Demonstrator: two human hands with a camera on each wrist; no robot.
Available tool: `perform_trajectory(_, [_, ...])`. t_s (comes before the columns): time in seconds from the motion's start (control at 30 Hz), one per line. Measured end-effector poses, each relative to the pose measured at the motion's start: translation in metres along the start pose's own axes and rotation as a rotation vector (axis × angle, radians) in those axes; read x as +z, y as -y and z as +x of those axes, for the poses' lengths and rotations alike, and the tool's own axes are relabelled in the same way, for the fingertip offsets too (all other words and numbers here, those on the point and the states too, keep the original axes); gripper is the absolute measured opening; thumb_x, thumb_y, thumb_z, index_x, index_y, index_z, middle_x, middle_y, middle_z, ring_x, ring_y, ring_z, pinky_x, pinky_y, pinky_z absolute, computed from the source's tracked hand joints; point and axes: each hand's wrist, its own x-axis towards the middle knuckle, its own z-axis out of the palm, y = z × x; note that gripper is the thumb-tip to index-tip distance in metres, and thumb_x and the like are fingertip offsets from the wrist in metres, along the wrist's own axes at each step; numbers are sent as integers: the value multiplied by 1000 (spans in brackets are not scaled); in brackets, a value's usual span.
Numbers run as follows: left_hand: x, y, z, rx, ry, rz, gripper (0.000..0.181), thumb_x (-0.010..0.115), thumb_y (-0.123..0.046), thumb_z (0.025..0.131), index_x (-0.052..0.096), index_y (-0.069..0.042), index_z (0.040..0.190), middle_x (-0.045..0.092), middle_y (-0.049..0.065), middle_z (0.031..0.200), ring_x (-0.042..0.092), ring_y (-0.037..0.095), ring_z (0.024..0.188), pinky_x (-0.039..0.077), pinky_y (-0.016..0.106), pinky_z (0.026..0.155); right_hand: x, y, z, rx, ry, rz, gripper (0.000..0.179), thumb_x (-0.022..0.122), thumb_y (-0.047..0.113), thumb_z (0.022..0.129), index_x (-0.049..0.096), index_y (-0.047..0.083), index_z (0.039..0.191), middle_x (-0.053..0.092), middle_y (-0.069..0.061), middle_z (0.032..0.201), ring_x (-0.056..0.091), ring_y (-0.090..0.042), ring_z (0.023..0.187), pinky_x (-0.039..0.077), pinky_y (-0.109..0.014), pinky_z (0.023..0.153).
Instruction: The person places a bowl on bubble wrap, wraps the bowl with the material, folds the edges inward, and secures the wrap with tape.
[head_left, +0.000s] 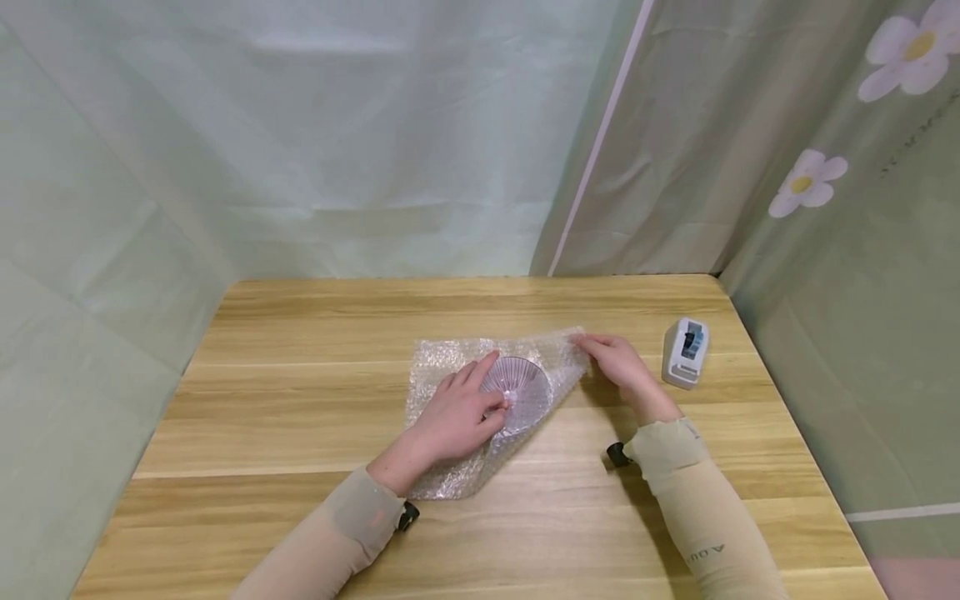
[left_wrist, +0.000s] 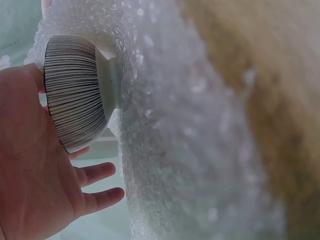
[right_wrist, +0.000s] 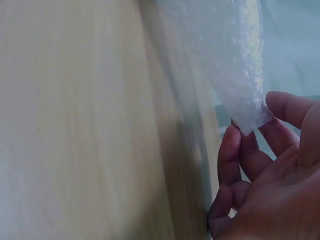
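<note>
Beige fabric sleeves (head_left: 322, 546): reaching in from the near edge, forearms angling inward over the pale wood-grain table (head_left: 285, 433)
Clear bubble-wrap sheet (head_left: 444, 358): lying flat at left, its right part slanting up and over a white round bowl with thin dark stripes (head_left: 517, 372)
Left hand (head_left: 457, 421): resting palm down across the bowl's left side, fingers mostly extended and spread, not clenching; probably steadying it against sliding; whether a fingertip is also pinning plastic, cannot tell
Bowl: sitting on the sheet around mid-table, apparently upright, rim facing the palm in the left wrist view, right side showing through plastic
Right hand (head_left: 626, 367): pinching a corner of the sheet between thumb and fingers, raised off the table; probably keeping the flap taut
White-grey tape dispenser (head_left: 684, 367): standing just right of that hand, not touching, seemingly waiting within reach and out of the sheet's way
Pale green curtain (head_left: 337, 167): hanging behind everything
</note>
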Motion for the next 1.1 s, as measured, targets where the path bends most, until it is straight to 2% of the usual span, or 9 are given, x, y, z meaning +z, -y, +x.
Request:
perform_trajectory(0.23, [0, -1, 1, -3, 8, 8, 35, 51, -44, 105, 79, -29, 120, 14, 10, 179, 30, 46, 156, 28, 69, 122, 3, 7, -3, -6, -15, 109, 61, 62, 42, 108, 59, -3, 150, 49, -21, 162, 36, -36, 155, 20, -50, 130])
perform_trajectory(0.37, [1, -1, 2, -2, 11, 15, 35, 51, -44, 105, 79, -29, 120, 14, 9, 179, 29, 46, 156, 28, 69, 122, 4, 9, -5, -12, -26, 132, 61, 62, 42, 108, 58, -3, 150, 49, -21, 161, 36, -36, 154, 21, -50, 130])
perform_trajectory(0.47, [1, -2, 2, -4, 8, 14, 35, 51, -44, 105, 79, -29, 120, 14, 9, 179, 29, 46, 156, 28, 70, 122, 6, 10, -6, -47, -57, 117, 59, 62, 42, 108, 62, -3, 147, 55, -21, 156, 45, -34, 148, 31, -48, 126])
perform_trajectory(0.6, [1, -2, 1, -7, 12, 11, 35, 51, -44, 105, 79, -29, 121, 14, 9, 179, 29, 46, 156, 28, 69, 122, 12, 13, -12, -164, -162, -12, 51, 63, 43, 108, 73, 2, 136, 71, -17, 135, 62, -27, 126, 49, -38, 107])
perform_trajectory(0.67, [1, -2, 1, -8, 12, 9, 34, 52, -43, 106, 79, -30, 121, 13, 9, 180, 29, 46, 156, 28, 69, 122, 16, 15, -16, -235, -218, -85, 47, 64, 44, 107, 77, 5, 130, 78, -15, 118, 69, -25, 109, 56, -35, 93])
perform_trajectory(0.83, [0, -1, 0, -11, 13, 2, 33, 53, -44, 106, 79, -30, 121, 13, 9, 180, 29, 46, 157, 27, 69, 122, 26, 23, -24, -386, -288, -196, 40, 66, 39, 107, 79, 8, 128, 79, -11, 89, 74, -22, 72, 60, -33, 63])
perform_trajectory(1.0, [-1, 0, 0, -12, 20, 5, 36, 50, -44, 106, 79, -30, 122, 12, 8, 180, 29, 46, 157, 27, 69, 122, 32, 28, -30, -496, -336, -296, 35, 68, 33, 107, 79, 7, 127, 80, -11, 88, 72, -15, 62, 59, -33, 58])
perform_trajectory(1.1, [0, 0, 1, -12, 22, 11, 36, 50, -45, 106, 79, -30, 122, 12, 8, 180, 29, 46, 156, 28, 69, 122, 34, 31, -33, -544, -338, -307, 32, 68, 30, 107, 79, 6, 126, 80, -12, 89, 72, -15, 60, 61, -33, 57])
